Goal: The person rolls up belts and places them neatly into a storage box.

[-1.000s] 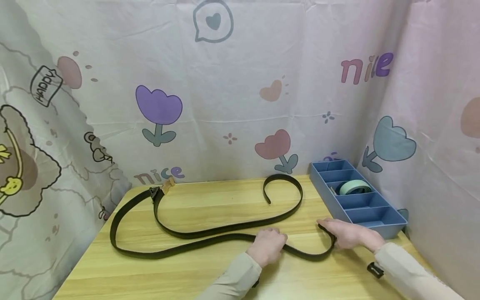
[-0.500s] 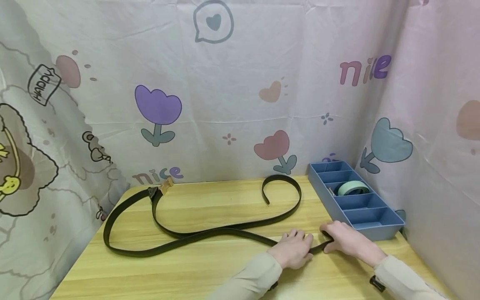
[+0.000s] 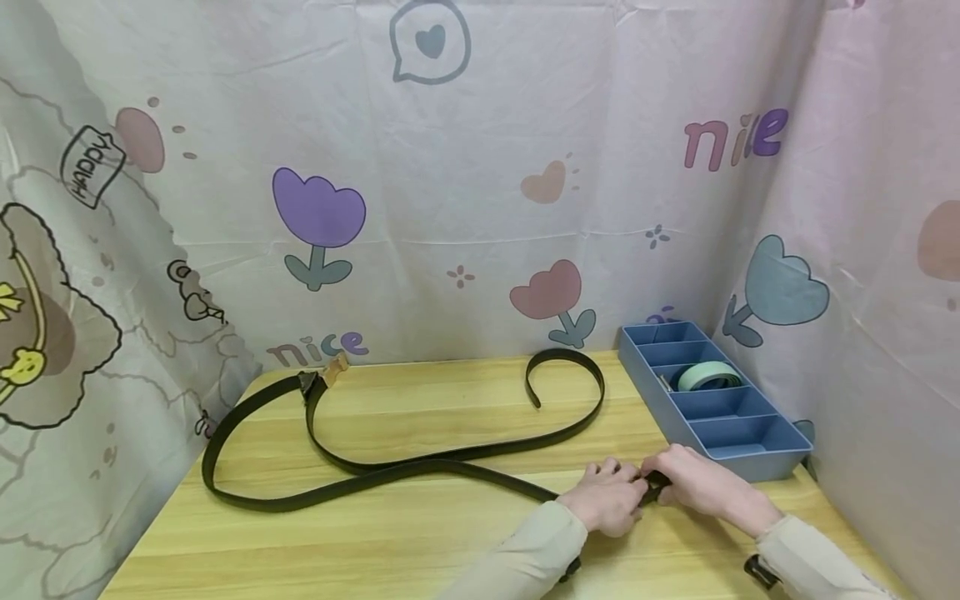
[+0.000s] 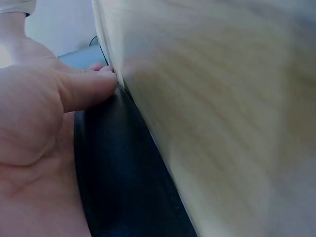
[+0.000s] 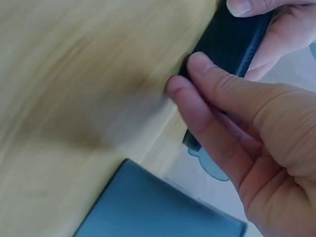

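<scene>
A long black belt (image 3: 375, 477) snakes over the wooden table, with a dark buckle (image 3: 307, 385) and a tan clasp piece (image 3: 337, 369) at the far left. My right hand (image 3: 701, 483) pinches the belt near one end between thumb and forefinger; in the right wrist view a short tip (image 5: 191, 140) sticks out beyond the fingers. Close beside it, my left hand (image 3: 607, 498) holds the same stretch, its thumb (image 4: 94, 89) pressed on the flat black strap (image 4: 123, 168) in the left wrist view. The belt under the left palm is hidden in the head view.
A blue divided tray (image 3: 645, 375) stands at the right edge of the table, just beyond my right hand. A rolled pale green strap (image 3: 708, 375) lies in one compartment. The belt's other end (image 3: 566, 354) curls at the back. A printed curtain (image 3: 450, 167) surrounds the table.
My left hand has slid right along the belt up to my right hand. The near stretch of belt has shifted and now overlaps the far stretch. My right hand keeps its grip.
</scene>
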Demonstrator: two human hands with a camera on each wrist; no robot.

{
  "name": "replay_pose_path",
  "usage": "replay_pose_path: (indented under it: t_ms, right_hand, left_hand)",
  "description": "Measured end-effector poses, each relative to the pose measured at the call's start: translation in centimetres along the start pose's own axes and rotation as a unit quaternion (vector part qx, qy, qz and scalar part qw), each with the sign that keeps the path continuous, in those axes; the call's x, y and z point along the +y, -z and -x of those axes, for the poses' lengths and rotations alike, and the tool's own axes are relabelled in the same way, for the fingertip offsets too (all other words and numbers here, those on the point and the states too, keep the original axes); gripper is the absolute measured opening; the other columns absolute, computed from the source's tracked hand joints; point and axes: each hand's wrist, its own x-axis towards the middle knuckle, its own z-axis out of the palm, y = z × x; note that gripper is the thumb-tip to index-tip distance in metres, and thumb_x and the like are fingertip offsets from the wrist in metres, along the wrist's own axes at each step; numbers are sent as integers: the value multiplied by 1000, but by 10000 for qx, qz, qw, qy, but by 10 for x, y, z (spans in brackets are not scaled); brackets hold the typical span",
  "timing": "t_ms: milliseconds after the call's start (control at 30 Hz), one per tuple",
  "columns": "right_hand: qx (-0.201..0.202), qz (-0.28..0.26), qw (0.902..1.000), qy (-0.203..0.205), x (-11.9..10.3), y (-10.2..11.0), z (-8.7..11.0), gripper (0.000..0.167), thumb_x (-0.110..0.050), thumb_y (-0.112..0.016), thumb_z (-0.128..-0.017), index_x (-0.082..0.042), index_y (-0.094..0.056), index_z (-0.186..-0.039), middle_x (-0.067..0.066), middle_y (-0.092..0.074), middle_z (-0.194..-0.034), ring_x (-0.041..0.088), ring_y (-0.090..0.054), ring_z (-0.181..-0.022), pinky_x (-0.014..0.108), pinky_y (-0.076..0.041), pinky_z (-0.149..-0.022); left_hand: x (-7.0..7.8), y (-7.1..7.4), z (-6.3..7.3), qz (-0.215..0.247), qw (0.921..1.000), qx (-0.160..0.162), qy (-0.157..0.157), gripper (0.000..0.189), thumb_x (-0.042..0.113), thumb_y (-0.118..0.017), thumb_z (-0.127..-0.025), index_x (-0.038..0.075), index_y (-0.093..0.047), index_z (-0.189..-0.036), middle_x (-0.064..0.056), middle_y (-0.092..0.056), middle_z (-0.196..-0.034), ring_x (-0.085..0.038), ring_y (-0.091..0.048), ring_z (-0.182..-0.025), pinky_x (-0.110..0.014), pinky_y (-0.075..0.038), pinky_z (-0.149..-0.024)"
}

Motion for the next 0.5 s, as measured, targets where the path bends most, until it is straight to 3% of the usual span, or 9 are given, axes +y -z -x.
replay_pose_path:
  t_ms: [233, 367, 500]
  right_hand:
    - [329, -166, 9993, 83, 3, -3, 2, 24, -6, -83, -67, -21, -69, -79, -18, -63, -77, -4, -52, -68, 21, -44, -59]
    - [662, -276, 9970, 286, 1, -7, 5, 22, -10, -82, -71, -24, -66, -77, -18, -58, -76, -5, -47, -68, 18, -40, -58]
    - [1089, -375, 9919, 529, 3, -11, 7, 25, -7, -82, -72, -21, -64, -82, -16, -57, -80, -4, -48, -70, 17, -41, -59]
  left_hand:
    - [2, 1, -2, 88, 9991, 359, 217, 33, 40, -62, -94, 32, -60, -126, 15, -53, -123, -5, -48, -108, -26, -44, -88]
    - [0, 1, -3, 146, 9994, 290, 130, 30, 36, -59, -97, 32, -60, -127, 14, -51, -124, -5, -48, -103, -20, -45, -84]
    - [-3, 3, -4, 322, 9992, 225, -27, 28, 31, -59, -97, 29, -62, -126, 15, -51, -125, -4, -48, -105, -17, -42, -88]
